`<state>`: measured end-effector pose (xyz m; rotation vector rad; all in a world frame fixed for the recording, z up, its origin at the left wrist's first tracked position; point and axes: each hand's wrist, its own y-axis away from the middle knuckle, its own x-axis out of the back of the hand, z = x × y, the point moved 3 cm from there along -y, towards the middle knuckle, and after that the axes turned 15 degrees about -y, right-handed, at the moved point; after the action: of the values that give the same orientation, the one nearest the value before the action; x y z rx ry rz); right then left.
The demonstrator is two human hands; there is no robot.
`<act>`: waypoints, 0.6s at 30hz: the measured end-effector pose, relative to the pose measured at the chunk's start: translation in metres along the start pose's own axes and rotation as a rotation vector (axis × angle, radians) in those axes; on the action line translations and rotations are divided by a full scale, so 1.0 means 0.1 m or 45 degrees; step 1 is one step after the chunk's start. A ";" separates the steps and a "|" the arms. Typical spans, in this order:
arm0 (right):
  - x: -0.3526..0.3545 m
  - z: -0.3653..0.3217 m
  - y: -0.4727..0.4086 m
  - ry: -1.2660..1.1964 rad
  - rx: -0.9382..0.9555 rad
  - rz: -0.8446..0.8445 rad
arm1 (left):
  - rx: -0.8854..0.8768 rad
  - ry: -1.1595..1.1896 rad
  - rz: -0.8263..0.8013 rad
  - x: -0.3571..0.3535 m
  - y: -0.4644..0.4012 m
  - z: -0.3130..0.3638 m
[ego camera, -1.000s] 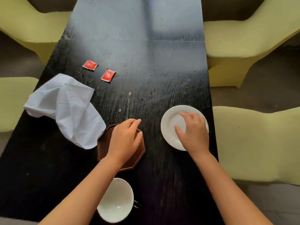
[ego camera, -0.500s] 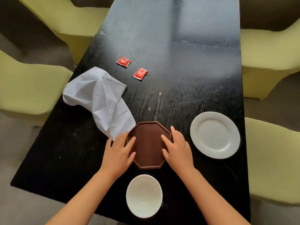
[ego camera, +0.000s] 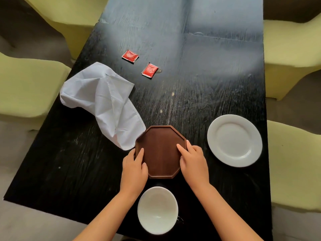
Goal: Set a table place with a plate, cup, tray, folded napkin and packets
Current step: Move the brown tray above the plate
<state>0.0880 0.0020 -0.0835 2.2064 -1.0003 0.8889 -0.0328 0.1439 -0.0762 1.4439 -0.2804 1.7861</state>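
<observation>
A brown octagonal tray (ego camera: pixel 160 150) lies on the black table (ego camera: pixel 199 94) in front of me. My left hand (ego camera: pixel 133 168) grips its left edge and my right hand (ego camera: pixel 193 160) grips its right edge, thumbs on the tray's inside. A white cup (ego camera: pixel 157 209) stands just below the tray, near the table's front edge. To the right lies a white plate (ego camera: pixel 234 140). A crumpled white napkin (ego camera: pixel 104 101) lies to the upper left, its corner touching the tray. Two red packets (ego camera: pixel 130 56) (ego camera: pixel 149 70) lie farther back.
Yellow-green chairs stand around the table: two on the left (ego camera: pixel 26 87) (ego camera: pixel 69 20) and two on the right (ego camera: pixel 293 166) (ego camera: pixel 291 54). The table's front edge runs just under the cup.
My right hand left the plate and came to the tray's right edge. Both hands now hold the tray, which sits slightly farther from me than half a second ago.
</observation>
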 end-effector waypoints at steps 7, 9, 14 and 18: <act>0.13 -0.04 -0.02 -0.374 -0.073 0.045 | 0.126 0.374 0.010 0.13 -0.11 0.05; 0.19 -0.08 -0.04 -0.476 -0.098 0.083 | 0.240 0.499 0.074 0.20 -0.15 0.07; 0.41 -0.09 -0.09 -0.717 -0.147 0.221 | 0.400 0.773 0.222 0.32 -0.26 0.13; 0.67 -0.03 -0.17 -0.813 -0.148 0.268 | 0.446 0.939 0.114 0.31 -0.32 0.21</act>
<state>0.1341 -0.0151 -0.0349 2.3571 -1.5492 0.1771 0.0043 0.1654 -0.0517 0.8959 0.3697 2.3839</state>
